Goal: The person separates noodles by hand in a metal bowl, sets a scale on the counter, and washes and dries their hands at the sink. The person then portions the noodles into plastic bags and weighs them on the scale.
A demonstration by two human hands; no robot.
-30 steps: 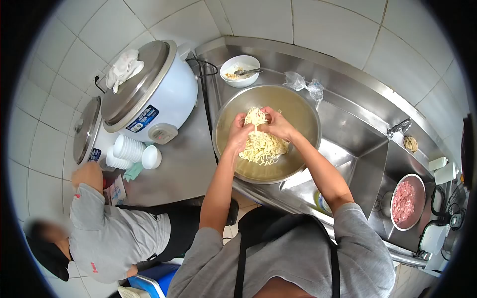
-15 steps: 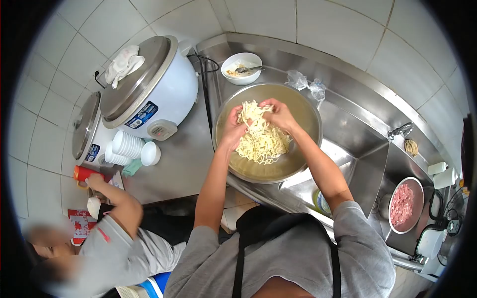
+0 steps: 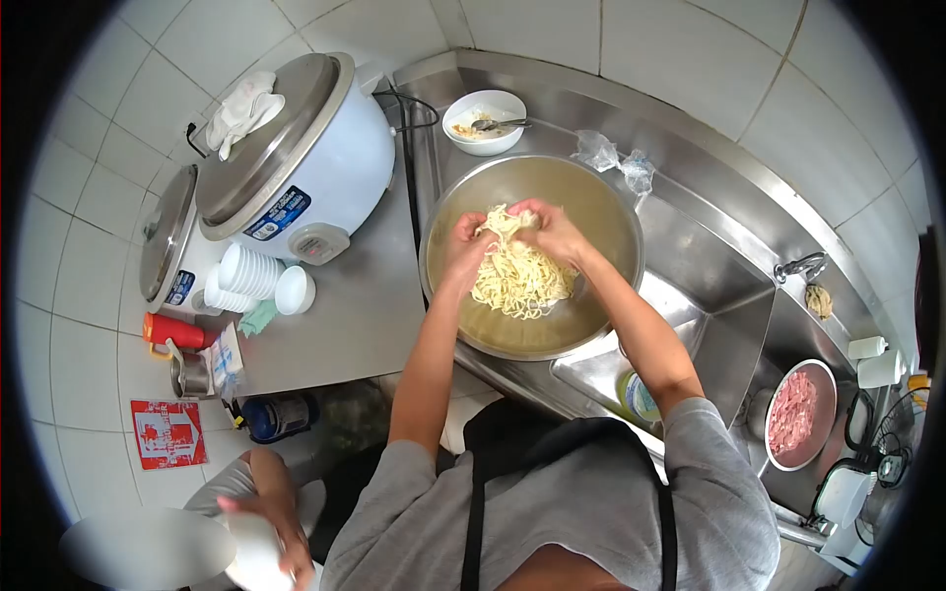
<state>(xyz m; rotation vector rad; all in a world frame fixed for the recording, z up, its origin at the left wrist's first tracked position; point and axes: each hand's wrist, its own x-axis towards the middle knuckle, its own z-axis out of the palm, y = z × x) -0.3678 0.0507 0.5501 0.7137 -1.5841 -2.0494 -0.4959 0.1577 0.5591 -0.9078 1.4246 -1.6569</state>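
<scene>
A heap of pale yellow noodles [image 3: 522, 281] lies in a wide metal bowl [image 3: 606, 222], which stands on the steel sink counter. My left hand [image 3: 467, 248] curls around strands on the left of the heap's upper part. Facing it, my right hand [image 3: 552, 236] has its fingers bent into the same strands. A small bunch is drawn up between the two hands. Noodles partly hide the fingertips of both.
Behind the bowl are a white bowl [image 3: 485, 123] with a spoon and a clear plastic bag [image 3: 613, 163]. Rice cookers [image 3: 325, 167] and stacked white cups [image 3: 246, 274] stand left. A bowl of raw meat [image 3: 793, 414] sits right. A co-worker's hand [image 3: 281, 532] is at lower left.
My hands stay in the noodles, and the lifted bunch sits slightly lower. The co-worker has moved away from the red mug, down toward the lower left. The view has shifted slightly.
</scene>
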